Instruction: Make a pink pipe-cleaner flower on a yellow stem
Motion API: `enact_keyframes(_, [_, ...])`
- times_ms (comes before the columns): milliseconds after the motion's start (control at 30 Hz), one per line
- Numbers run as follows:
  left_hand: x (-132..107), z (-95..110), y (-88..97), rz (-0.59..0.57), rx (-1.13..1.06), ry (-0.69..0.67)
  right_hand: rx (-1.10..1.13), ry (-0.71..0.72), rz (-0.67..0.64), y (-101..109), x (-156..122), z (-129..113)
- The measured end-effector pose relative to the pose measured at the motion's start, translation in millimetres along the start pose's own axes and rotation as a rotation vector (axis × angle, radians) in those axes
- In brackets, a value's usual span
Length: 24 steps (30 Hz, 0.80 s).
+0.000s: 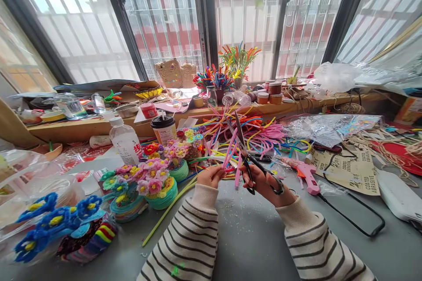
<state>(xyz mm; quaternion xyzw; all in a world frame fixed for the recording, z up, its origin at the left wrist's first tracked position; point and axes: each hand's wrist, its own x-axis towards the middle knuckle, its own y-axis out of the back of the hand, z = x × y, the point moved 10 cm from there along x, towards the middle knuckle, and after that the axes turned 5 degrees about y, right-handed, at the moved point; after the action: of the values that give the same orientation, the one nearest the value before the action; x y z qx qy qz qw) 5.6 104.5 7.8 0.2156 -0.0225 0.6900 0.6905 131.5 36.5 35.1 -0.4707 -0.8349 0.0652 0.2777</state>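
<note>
Near the middle of the grey table, my left hand [211, 177] pinches pink pipe cleaners [230, 151] that stick upward from its fingers. Close to its right, my right hand [263, 186] is closed around the black handles of a pair of scissors [244, 140]. The scissors' blades point up, beside the pink stems. One pink piece [238, 171] hangs between the two hands. Whether a blade touches the stems, I cannot tell. Behind both hands lies a tangled heap of coloured pipe cleaners [267, 134], mostly pink and orange.
Pots of pipe-cleaner flowers [153, 178] crowd the left, with blue flowers [56, 217] nearer. A plastic bottle [124, 140] and a lidded cup [164, 129] stand behind them. To the right lie a pink glue gun [308, 175] with its cord, sandpaper [351, 171] and a white case [398, 195].
</note>
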Motion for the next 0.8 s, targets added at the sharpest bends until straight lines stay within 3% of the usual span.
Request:
enact_keyframes(233, [-2.9,-14.4,-11.0,-0.034,-0.095,0.181,0.037,0.068,0.077,10.7,-0.4,-8.6])
enact_keyframes(500, [-6.2,-10.5,-19.0,-0.126,-0.059,0.178,0.207,0.032,0.138,3.3,2.2,-6.5])
enact_keyframes(800, [-10.8,-12.0,-24.5,-0.142,-0.039,0.181,0.258,-0.022,0.153,5.5,1.0,3.6])
